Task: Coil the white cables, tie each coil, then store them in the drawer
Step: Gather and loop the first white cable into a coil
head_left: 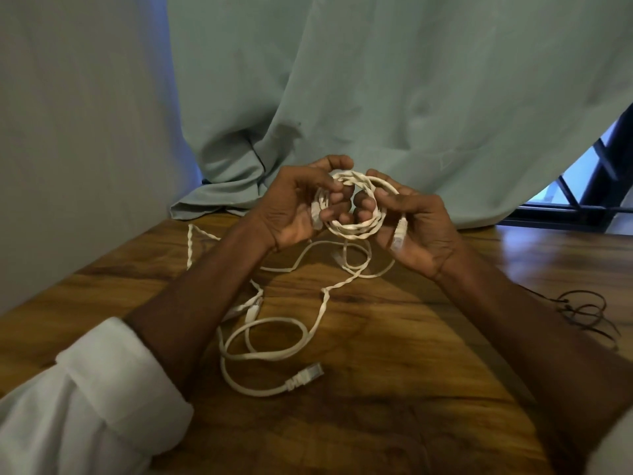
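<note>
A: Coil (356, 204) of white cable, head view, centre of frame, held up above the wooden table (394, 337), in front of the teal curtain (342, 80).

B: Hands?

A: Left hand (301, 207) grips the coil's left side, fingers curled round the bundled loops, fingertips poking through the ring. Right hand (418, 231) holds the right side, thumb on top of the loops, fingers curled under. A plug end (399, 234) lies across the right palm.

B: So both grasping the coil?

A: Yes, both clenched on it. Coil looks twisted, several turns; exact count unclear.

B: Rest of the cable?

A: Loose length (342, 272) hangs from the coil's bottom down to the table, runs near and left. Second white cable (267, 341) lies on the table near the person, in a loose loop between the forearms, with its connector (305, 375) at the near end, pointing right. Another white strand (190, 245) runs on the left, close to the table's far edge. Whether these are one cable or several, cannot tell; they cross under the left forearm.

B: Anything else?

A: Thin dark cords (582, 311) in a tangle on the table at the right, well apart from the white cable. Rolled white sleeve (113, 382) on the left arm, near left corner. Grey wall (68, 132) on the left. Window frame (596, 180) shows at far right under the curtain's edge. Curtain hem rests on the table's far edge.
</note>
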